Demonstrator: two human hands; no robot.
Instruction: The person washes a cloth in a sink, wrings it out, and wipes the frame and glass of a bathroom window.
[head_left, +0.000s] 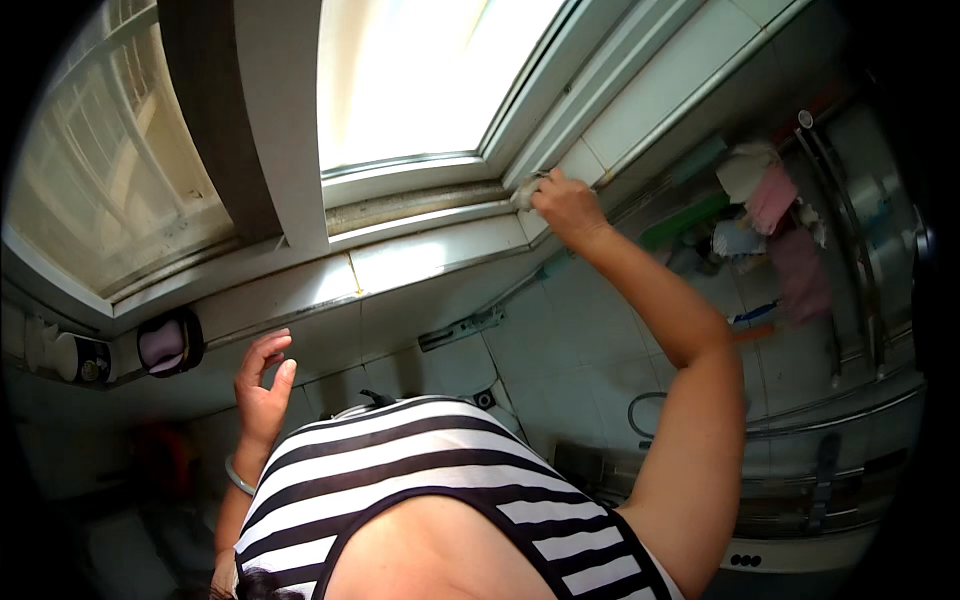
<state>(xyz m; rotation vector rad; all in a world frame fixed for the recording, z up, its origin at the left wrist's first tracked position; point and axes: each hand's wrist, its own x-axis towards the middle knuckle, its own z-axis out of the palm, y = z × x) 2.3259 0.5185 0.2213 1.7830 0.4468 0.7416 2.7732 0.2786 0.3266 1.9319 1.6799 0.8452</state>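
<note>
At the right corner of the window frame (262, 120), my right hand (566, 206) grips a crumpled pale cloth or scrubbing pad (531, 191); its exact kind is hard to tell. The cloth presses against the frame where it meets the tiled sill (442, 251). Just left of it runs the sliding window's lower track (420, 206), which looks dirty. My left hand (264, 379) hangs below the sill with its fingers loosely curved and apart, holding nothing. A bangle (238, 476) circles the left wrist.
On the sill's left end stand a dark container with a light purple item (163, 346) and a white-and-black tub (81, 356). Pink cloths (799, 274) hang by metal rails (847, 225) on the right. A metal bracket (461, 328) lies below the sill.
</note>
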